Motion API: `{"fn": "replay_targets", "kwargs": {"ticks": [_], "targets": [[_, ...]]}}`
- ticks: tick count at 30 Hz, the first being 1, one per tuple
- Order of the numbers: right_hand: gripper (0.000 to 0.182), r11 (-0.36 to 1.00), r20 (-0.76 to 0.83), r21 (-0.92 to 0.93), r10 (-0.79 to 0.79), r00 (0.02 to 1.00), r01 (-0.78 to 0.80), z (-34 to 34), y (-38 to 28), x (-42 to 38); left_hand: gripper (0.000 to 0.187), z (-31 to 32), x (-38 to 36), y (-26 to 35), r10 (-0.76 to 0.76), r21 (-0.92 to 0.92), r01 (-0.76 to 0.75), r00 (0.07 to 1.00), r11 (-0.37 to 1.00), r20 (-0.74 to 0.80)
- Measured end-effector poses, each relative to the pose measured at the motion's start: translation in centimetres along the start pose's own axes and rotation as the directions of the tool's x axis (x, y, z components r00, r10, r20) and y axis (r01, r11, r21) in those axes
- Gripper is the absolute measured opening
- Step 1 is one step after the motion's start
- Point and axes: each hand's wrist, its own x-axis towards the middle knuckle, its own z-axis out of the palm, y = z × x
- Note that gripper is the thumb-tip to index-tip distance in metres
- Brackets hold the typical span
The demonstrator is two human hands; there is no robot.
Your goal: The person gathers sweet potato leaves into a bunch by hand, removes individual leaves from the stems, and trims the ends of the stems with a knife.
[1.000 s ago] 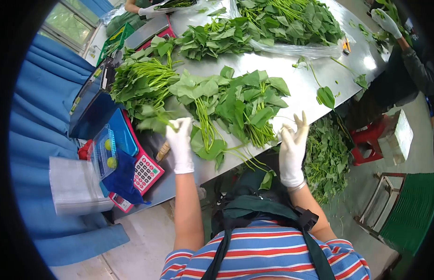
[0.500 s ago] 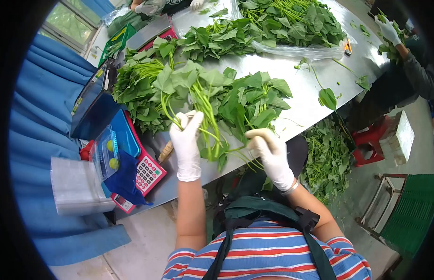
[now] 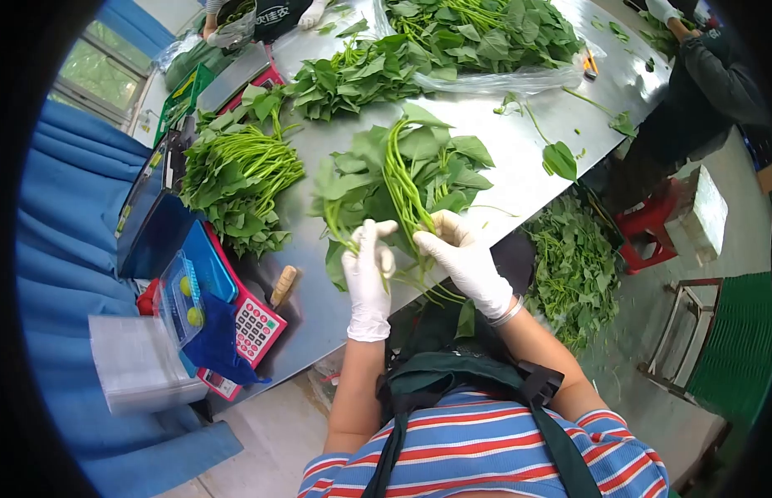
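My left hand (image 3: 371, 278), in a white glove, is closed with a few leafy green stems (image 3: 339, 222) at its fingertips. To its right, my gloved right hand (image 3: 465, 259) pinches a bunch of long green stems (image 3: 403, 183) near their lower ends. Broad leaves lie behind both hands on the metal table (image 3: 311, 319), and loose stem ends hang below them at its front edge. Left of my hands rests a separate pile of leafy greens (image 3: 245, 178), its stems side by side. A wooden handle (image 3: 284, 285) lies near my left hand.
At the left stand a pink scale with keys (image 3: 257, 328), a blue cloth (image 3: 220, 336) and a plastic box (image 3: 178, 299). More greens (image 3: 486, 37) lie on plastic at the back. Greens (image 3: 573, 270) are heaped below the table's right edge. Co-workers stand at the far left and right.
My right hand now grips the bunch of stems that was by my left hand. My left hand has moved right and down, closer to it. The left pile shows more fully.
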Motion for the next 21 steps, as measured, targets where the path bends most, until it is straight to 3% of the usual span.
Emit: {"fn": "replay_targets", "kwargs": {"ticks": [2, 4, 6, 8, 10, 11, 12, 13, 16, 17, 18, 19, 21], "targets": [[0.016, 0.997, 0.023, 0.061, -0.039, 0.999, 0.038, 0.2, 0.0, 0.1, 0.026, 1.2, -0.7, 0.0, -0.162, -0.066, 0.164, 0.986, 0.984, 0.038], [0.015, 0.997, 0.048, 0.076, -0.034, 0.998, 0.03, 0.2, 0.0, -0.1, 0.025, 0.5, -0.9, -1.1, -0.195, -0.009, 0.2, 0.963, 0.98, 0.186], [0.014, 0.988, 0.02, 0.131, -0.089, 0.996, 0.086, 0.1, 0.0, -0.3, 0.021, 0.9, -1.1, -1.0, -0.195, -0.027, 0.203, 0.966, 0.979, 0.167], [0.01, 0.981, -0.05, 0.137, -0.131, 0.99, 0.136, -0.2, -0.7, -0.4, 0.016, 0.8, -0.9, -1.4, -0.082, 0.045, 0.08, 0.996, 0.996, 0.039], [0.009, 0.983, -0.158, 0.088, -0.146, 0.977, 0.161, -0.7, -2.0, -0.4, 0.013, 0.2, -0.3, -2.7, -0.079, 0.035, 0.078, 0.997, 0.996, 0.006], [0.009, 0.983, -0.237, 0.11, -0.121, 0.964, 0.15, -1.1, -2.3, -0.1, 0.015, 0.0, 0.1, -3.9, 0.054, 0.22, -0.057, 0.998, 0.974, 0.02], [0.012, 0.993, -0.259, 0.016, -0.11, 0.96, 0.118, -2.0, -2.6, 0.0, 0.018, 0.1, 0.4, -4.7, 0.183, 0.393, -0.192, 0.981, 0.899, 0.059], [0.015, 0.995, -0.254, -0.044, -0.095, 0.962, 0.087, -3.0, -2.8, 0.4, 0.024, 0.0, 0.4, -5.2, 0.129, 0.415, -0.118, 0.992, 0.902, 0.001], [0.032, 0.976, -0.231, -0.213, -0.012, 0.973, -0.039, -7.0, -2.1, 1.3, 0.025, -0.1, 0.6, -5.7, 0.118, 0.516, -0.126, 0.992, 0.847, 0.047], [0.036, 0.871, -0.334, -0.491, -0.216, 0.918, 0.026, -8.0, -0.7, 1.5, 0.025, -0.1, 0.7, -5.6, 0.116, 0.514, -0.127, 0.992, 0.848, 0.052], [0.04, 0.682, -0.362, -0.731, -0.429, 0.828, 0.033, -8.2, -0.1, 1.6, 0.026, -0.2, 0.8, -5.4, 0.09, 0.463, -0.087, 0.996, 0.882, 0.015], [0.04, 0.68, -0.363, -0.732, -0.43, 0.827, 0.032, -8.6, 0.2, 1.5, 0.027, -0.2, 0.8, -5.1, 0.062, 0.408, -0.048, 0.998, 0.912, -0.022], [0.045, 0.32, -0.254, -0.947, -0.784, 0.567, 0.019, -8.1, 0.0, 1.1, 0.021, 0.6, 0.2, -2.7, 0.037, 0.292, -0.016, 0.997, 0.956, -0.066]]}}
